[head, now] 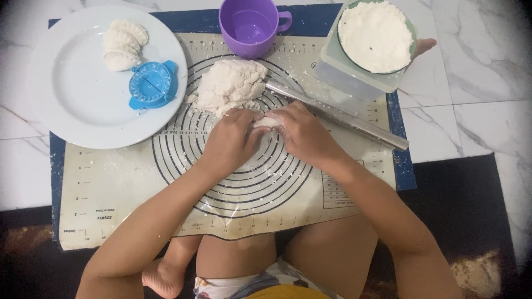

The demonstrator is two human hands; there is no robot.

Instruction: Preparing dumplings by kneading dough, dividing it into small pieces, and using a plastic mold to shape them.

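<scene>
Bare arms, flour-dusted fingers [242, 117], patterned shorts

So the base is a white marble floor [476, 83] with grey veins, plus a dark rug [460, 205] at the near edge. A beige baking mat [111, 194] with printed circles lies flat on the marble. A white plate [77, 105] overlaps the mat's left corner, and a clear plastic box [354, 77] sits at its right corner.

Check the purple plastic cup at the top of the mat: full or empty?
Empty, as far as visible. The purple plastic cup stands upright, and its bare purple bottom shows through the mouth; clear water cannot be ruled out.
</scene>
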